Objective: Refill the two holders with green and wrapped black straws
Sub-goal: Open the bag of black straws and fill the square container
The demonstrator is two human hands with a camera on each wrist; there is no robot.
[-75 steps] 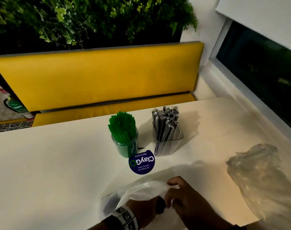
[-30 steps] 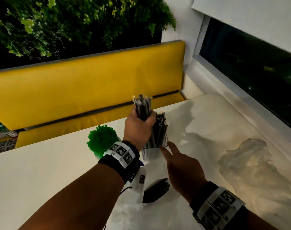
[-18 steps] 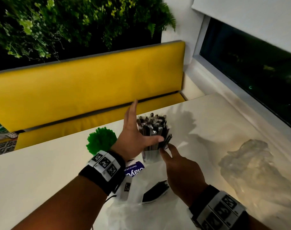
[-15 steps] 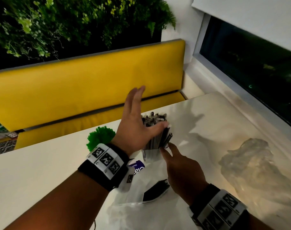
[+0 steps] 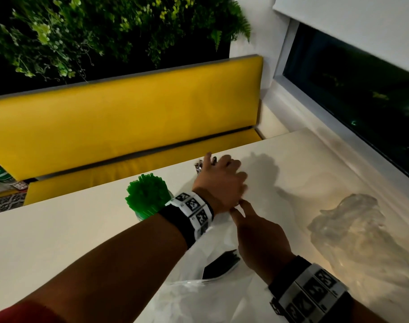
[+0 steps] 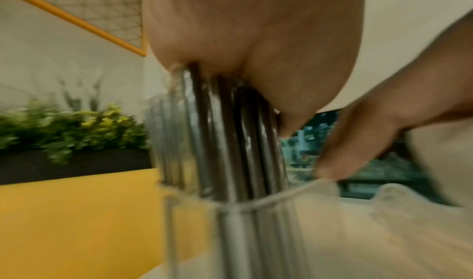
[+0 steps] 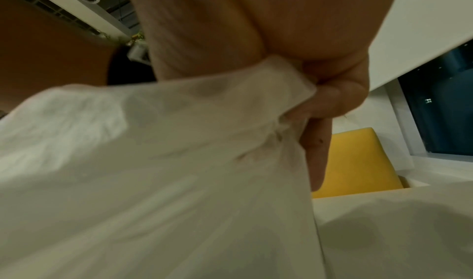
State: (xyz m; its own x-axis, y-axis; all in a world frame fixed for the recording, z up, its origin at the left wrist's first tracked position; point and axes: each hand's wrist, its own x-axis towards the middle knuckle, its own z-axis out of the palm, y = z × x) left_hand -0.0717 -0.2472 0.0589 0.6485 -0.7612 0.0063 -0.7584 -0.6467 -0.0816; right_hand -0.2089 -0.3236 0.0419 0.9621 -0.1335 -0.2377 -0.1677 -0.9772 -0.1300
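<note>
Green straws [image 5: 147, 197] stand packed in their holder, left of my left wrist. My left hand [image 5: 222, 178] lies on top of the wrapped black straws [image 6: 230, 131], palm pressing their tips down into the clear holder [image 6: 230, 232]; the thumb reaches its rim. Only a few straw tips [image 5: 198, 166] show past the hand in the head view. My right hand [image 5: 252, 229] is just in front of the holder's base, two fingers stretched toward it, while thumb and a finger pinch a fold of the white plastic bag [image 7: 179, 162]. A dark bundle [image 5: 219, 264] lies inside that bag [image 5: 198, 299].
A crumpled clear plastic bag [image 5: 352, 229] lies on the white table [image 5: 59, 241] at the right. Behind the table's far edge runs a yellow bench [image 5: 128, 117], with plants above it. A dark window [image 5: 362, 89] and its sill border the right side.
My left hand carried a bundle of black straws into the clear holder, let go, then came down flat on their tops. The right hand stayed by the holder's base.
</note>
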